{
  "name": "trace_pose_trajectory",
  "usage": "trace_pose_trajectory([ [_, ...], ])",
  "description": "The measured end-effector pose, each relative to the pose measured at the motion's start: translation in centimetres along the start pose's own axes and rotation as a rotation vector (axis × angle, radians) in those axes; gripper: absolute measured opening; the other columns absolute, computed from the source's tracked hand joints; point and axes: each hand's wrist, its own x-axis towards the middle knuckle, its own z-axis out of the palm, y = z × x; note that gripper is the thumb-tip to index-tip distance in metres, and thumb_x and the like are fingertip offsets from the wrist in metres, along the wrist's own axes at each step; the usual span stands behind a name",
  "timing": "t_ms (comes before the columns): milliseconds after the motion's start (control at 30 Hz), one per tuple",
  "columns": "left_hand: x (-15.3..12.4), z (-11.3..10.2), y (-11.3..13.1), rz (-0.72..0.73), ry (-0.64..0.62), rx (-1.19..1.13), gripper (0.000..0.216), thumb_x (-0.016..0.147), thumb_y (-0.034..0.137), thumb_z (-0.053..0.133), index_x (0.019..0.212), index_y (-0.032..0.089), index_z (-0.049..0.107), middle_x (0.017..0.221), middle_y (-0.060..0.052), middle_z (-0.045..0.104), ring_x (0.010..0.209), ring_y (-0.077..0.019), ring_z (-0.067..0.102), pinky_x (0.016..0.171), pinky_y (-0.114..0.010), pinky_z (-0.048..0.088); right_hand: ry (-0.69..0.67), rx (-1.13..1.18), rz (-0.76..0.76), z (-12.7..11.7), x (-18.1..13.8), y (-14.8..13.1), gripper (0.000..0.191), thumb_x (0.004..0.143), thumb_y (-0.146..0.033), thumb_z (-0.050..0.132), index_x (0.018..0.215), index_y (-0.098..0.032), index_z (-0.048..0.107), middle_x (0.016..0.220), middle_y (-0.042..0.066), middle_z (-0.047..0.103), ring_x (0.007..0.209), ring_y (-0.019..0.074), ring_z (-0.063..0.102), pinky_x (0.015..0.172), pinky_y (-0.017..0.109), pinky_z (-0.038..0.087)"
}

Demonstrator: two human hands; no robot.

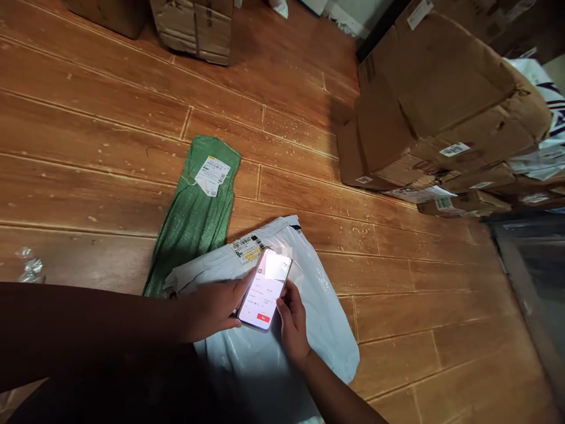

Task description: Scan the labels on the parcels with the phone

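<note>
My left hand (212, 309) and my right hand (292, 323) both hold a lit smartphone (265, 288), one on each side of it, fingers wrapped round its edges. The phone hovers over a white plastic mailer bag (309, 294) lying on the wooden floor, just below the bag's barcode label (248, 246). A green mailer bag (194, 218) with a white shipping label (212, 175) lies partly under the white bag, stretching away to the upper left.
A stack of worn cardboard boxes (441, 112) with labels stands at the right. More boxes (194, 26) stand at the top. A crumpled clear wrapper (30, 268) lies at the left edge. A dark metal frame (529, 277) runs along the right.
</note>
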Motion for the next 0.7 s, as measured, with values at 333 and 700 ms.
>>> trace_pose_trajectory([
  [333,-0.1,-3.5,1.8,-0.013,0.087,0.44,0.054,0.093,0.021,0.042,0.146,0.01,0.036,0.127,-0.02,0.06,0.104,-0.0309,0.064,0.079,-0.038,0.054,0.039,0.075,0.024,0.2,0.1,0.1,0.034,0.085,-0.041,0.061,0.115,-0.024,0.06,0.087,0.001,0.065,0.083,0.019,0.061,0.079,0.034,0.05],
  [700,1.2,-4.1,0.4,-0.037,0.021,0.745,0.047,0.091,0.007,0.043,0.137,-0.003,0.046,0.127,-0.029,0.058,0.112,-0.0293,0.061,0.091,-0.037,0.052,0.033,0.065,0.003,0.1,0.0,0.1,0.031,0.087,-0.044,0.061,0.113,-0.026,0.061,0.08,-0.002,0.057,0.077,0.0163,0.054,0.074,0.03,0.047],
])
